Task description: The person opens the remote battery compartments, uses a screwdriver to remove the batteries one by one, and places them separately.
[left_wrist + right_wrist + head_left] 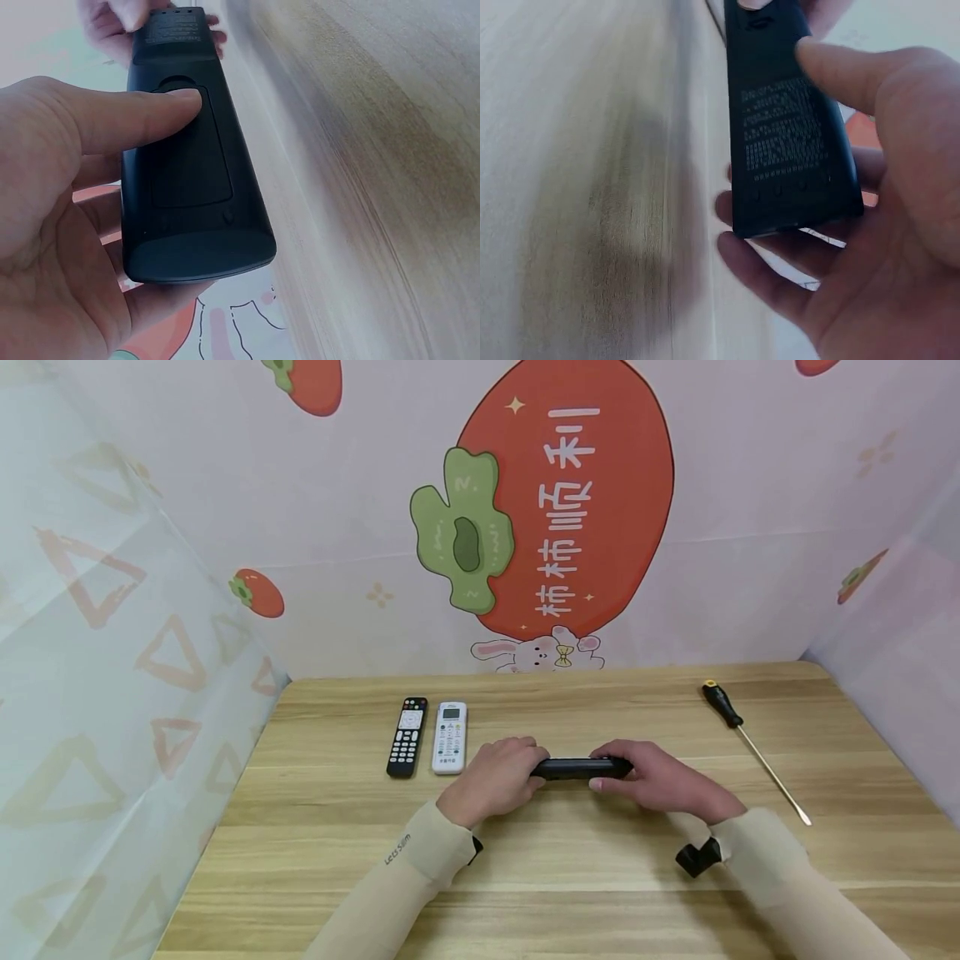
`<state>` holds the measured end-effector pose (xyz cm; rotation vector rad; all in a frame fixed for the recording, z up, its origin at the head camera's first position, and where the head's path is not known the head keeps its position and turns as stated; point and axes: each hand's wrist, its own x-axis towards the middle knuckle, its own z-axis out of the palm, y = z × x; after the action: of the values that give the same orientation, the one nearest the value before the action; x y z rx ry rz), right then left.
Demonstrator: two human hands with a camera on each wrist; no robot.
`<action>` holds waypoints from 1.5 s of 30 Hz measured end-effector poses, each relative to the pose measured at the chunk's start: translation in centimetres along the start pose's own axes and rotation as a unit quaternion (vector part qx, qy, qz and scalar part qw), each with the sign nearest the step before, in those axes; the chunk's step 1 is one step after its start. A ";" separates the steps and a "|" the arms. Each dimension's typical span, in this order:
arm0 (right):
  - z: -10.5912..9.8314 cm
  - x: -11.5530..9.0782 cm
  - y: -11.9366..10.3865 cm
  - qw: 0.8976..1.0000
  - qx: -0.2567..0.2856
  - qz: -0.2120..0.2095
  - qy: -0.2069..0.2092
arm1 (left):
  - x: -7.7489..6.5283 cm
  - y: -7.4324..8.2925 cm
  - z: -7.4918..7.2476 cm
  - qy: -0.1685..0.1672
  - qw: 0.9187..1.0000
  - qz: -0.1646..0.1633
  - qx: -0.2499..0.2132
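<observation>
Both hands hold a black remote control [576, 768] sideways above the wooden table, one hand at each end. In the left wrist view its back faces the camera, with the outlined battery cover [191, 169] in place. The left hand [498, 779] has its thumb pressed on that cover and its fingers wrapped behind the remote. Small printed text covers the other end of the back in the right wrist view. There the right hand [656, 779] grips it, thumb [832, 71] on the edge and fingers underneath. The button side is hidden.
A black remote with a white button area [406, 739] and a white remote with a small screen [450, 737] lie left of the hands. At the right lies a screwdriver [757, 752] with a black and yellow handle. Patterned cloth walls [360, 627] border the wooden table [315, 877].
</observation>
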<state>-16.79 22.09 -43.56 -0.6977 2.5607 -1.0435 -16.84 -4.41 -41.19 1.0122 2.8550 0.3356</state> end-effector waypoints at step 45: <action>1.0 0.1 -0.6 0.987 -0.080 -0.102 0.098 | -0.1 -0.1 0.0 0.007 1.000 -0.009 0.007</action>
<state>-16.26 21.06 -43.80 -0.9615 2.8133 -1.0207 -16.84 -4.54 -41.20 0.9910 2.8803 0.3211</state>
